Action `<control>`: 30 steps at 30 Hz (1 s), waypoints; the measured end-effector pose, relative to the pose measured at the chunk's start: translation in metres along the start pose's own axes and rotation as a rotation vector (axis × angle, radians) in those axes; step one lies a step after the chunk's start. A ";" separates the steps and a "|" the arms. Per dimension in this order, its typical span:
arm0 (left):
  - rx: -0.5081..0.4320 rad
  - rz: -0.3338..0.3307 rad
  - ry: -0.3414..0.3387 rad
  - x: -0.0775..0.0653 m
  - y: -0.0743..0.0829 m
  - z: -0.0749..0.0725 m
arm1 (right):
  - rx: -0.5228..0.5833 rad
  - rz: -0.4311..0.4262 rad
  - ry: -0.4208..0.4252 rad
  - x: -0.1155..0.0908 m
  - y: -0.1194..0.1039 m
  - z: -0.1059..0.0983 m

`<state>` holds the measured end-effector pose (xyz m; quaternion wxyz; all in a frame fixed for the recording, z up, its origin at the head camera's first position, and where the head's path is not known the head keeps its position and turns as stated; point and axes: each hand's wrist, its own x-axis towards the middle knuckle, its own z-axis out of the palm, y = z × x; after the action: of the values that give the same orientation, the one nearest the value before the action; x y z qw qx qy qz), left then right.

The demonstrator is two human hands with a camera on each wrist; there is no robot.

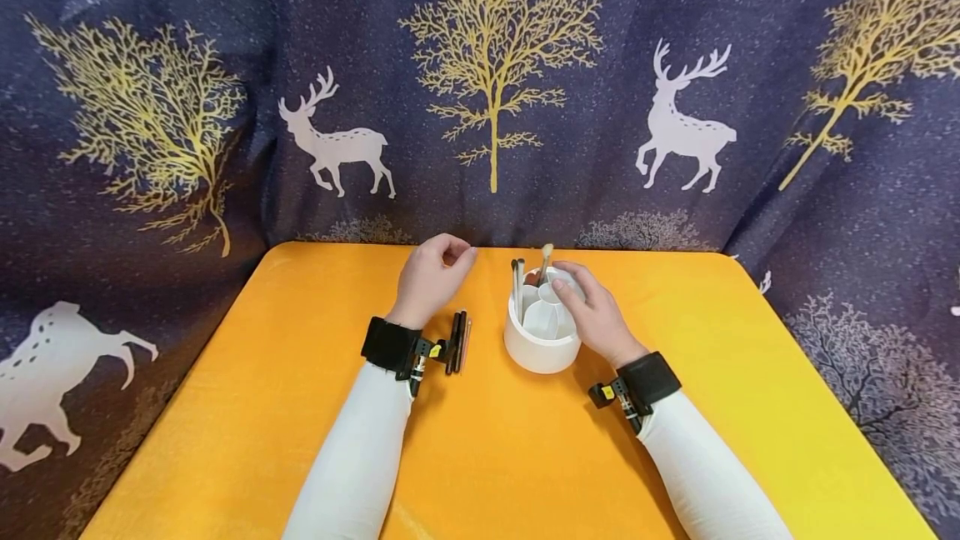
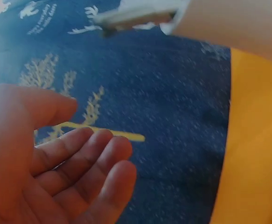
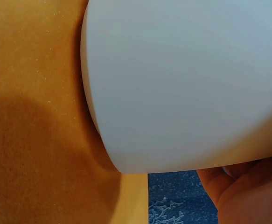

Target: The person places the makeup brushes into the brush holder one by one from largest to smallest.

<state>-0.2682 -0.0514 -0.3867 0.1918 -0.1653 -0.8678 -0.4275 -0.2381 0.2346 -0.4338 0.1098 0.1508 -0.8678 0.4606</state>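
Note:
A white round organizer (image 1: 542, 353) with inner compartments stands on the table, right of the middle. My right hand (image 1: 597, 315) grips its right side, thumb at the rim; in the right wrist view the white wall (image 3: 182, 84) covers much of the hand (image 3: 254, 196). A brush with a pale tip (image 1: 546, 257) leans in a rear compartment, and slim sticks (image 1: 519, 282) stand at the left. My left hand (image 1: 431, 277) hovers left of the organizer. Its fingers are loosely bent with nothing between them, as the left wrist view shows the hand (image 2: 75, 163).
Slim dark pencil-like sticks (image 1: 455, 344) and a pinkish one (image 1: 467, 347) lie beside my left wrist, on the orange table (image 1: 480, 457). A dark curtain (image 1: 525, 215) with deer and trees hangs behind the table's far edge.

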 end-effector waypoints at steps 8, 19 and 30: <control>0.135 -0.076 -0.085 -0.001 -0.020 0.006 | 0.005 0.003 -0.007 0.000 0.001 0.000; 0.252 -0.194 -0.258 -0.006 -0.037 0.010 | -0.001 0.008 -0.015 0.000 0.001 -0.001; 0.321 -0.326 -0.446 -0.009 -0.044 0.016 | 0.007 0.012 -0.017 0.000 0.000 -0.001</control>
<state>-0.2834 -0.0648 -0.4297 -0.0503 -0.0814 -0.9599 -0.2635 -0.2382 0.2352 -0.4336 0.0990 0.1498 -0.8681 0.4628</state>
